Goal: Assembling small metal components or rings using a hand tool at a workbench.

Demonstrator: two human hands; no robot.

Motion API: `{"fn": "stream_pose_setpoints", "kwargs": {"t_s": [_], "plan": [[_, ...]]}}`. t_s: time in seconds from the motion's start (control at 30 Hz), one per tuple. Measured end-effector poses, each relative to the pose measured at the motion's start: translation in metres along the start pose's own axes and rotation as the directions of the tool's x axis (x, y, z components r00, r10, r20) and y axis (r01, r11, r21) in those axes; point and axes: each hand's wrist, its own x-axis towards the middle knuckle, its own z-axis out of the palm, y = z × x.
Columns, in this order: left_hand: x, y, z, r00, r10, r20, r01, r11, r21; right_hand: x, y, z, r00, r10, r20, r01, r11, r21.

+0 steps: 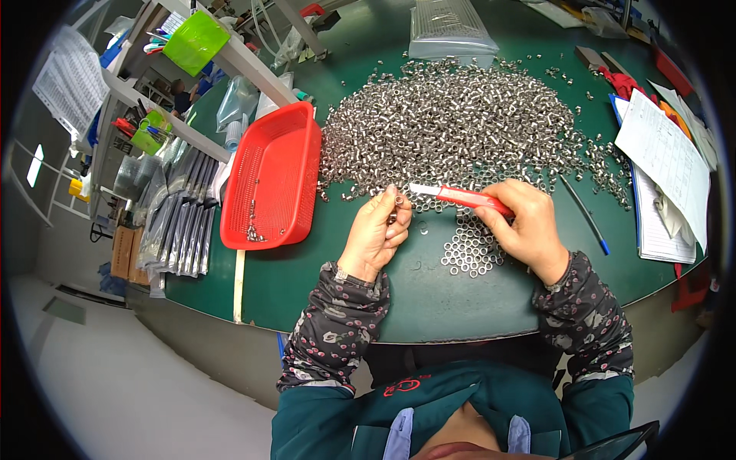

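My left hand (376, 232) is closed on small shiny metal rings (399, 201), one of them pinched near the fingertips and more tucked under the fingers. My right hand (525, 222) grips a utility knife (468, 198) with a red handle; its pale blade end points left, close to the ring in my left hand. Behind both hands spreads a large heap of small metal rings (452, 123). A flat patch of similar rings (471, 249) lies on the green table (429, 310), below the knife and left of my right hand.
A red plastic basket (307, 176) with a few metal pieces inside stands to the left. On the right lie a blue pen (586, 218) and papers (665, 165). A stack of clear plastic bags (452, 31) is at the back. Packed bags (184, 218) sit beyond the basket.
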Motion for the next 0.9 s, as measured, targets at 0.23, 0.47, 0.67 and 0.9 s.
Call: {"fn": "stream_pose_setpoints", "kwargs": {"t_s": [0.23,0.47,0.67,0.9], "plan": [[0.0,0.001,-0.004,1.0,-0.008,-0.001,0.008,1.0,-0.019,0.003,-0.003,-0.005,0.993,-0.107,0.058,0.117,0.972,-0.201],[0.003,0.001,-0.005,1.0,-0.007,-0.029,0.006,1.0,-0.028,0.001,-0.003,-0.008,0.972,-0.149,0.182,0.194,0.947,-0.257],[0.002,0.006,-0.007,0.995,0.048,0.091,-0.036,0.991,-0.129,0.002,0.001,-0.012,0.969,-0.057,0.241,0.135,0.937,-0.323],[0.003,-0.003,0.005,0.991,0.136,0.0,-0.111,0.812,0.573,0.007,-0.002,-0.015,0.987,0.117,-0.112,-0.132,0.981,-0.143]]}}
